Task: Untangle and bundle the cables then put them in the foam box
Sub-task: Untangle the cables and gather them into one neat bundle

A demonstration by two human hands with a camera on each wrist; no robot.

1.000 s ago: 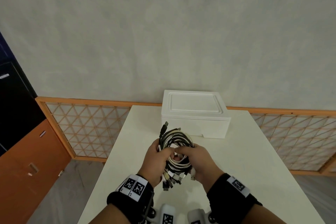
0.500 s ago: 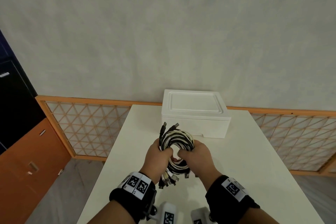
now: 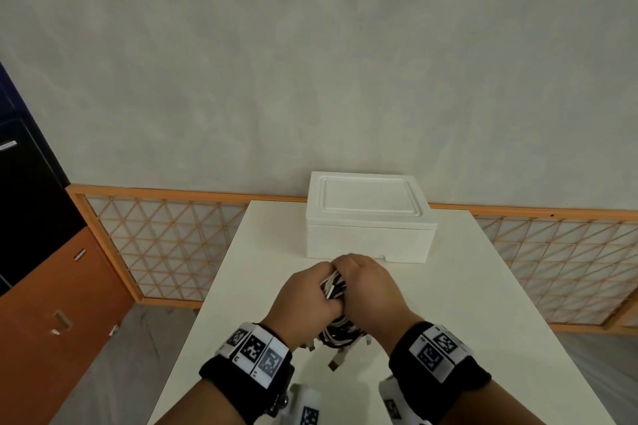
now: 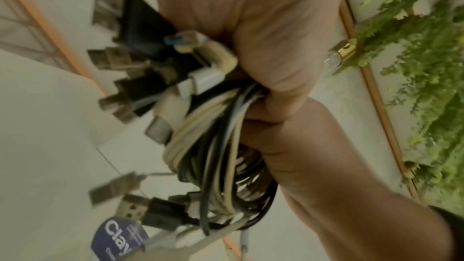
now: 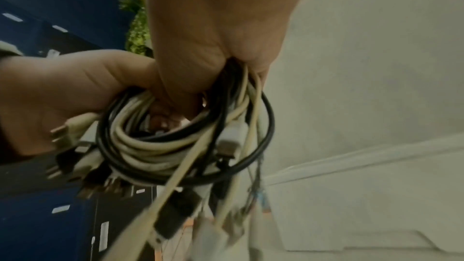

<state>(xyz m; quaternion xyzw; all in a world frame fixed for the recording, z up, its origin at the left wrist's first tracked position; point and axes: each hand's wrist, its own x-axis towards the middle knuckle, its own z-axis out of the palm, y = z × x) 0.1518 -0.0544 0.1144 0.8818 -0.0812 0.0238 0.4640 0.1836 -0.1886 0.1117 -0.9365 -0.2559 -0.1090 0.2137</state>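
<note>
White counter (image 3: 241, 286), plain wall behind; near edge, left hand (image 3: 303, 300) and right hand (image 3: 371, 290) both clamp the coiled cables (image 3: 340, 329), each grip curled tight round them to keep the loops together, plugs dangling. Versus earlier, the bundle is lower and more squeezed, hands over it; beyond, the foam box (image 3: 369, 235) sits lidded.

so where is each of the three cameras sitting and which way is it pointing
Head: worn on the head, looking forward and down over the table at the closed foam box; left hand, right hand, both wristbands show.
Left wrist: looks along the left hand at the cable bundle; the right hand shows too.
Right wrist: looks along the right hand at the bundle's coils; the left hand shows too.
Shared: all three show both hands gripping the one bundle.
</note>
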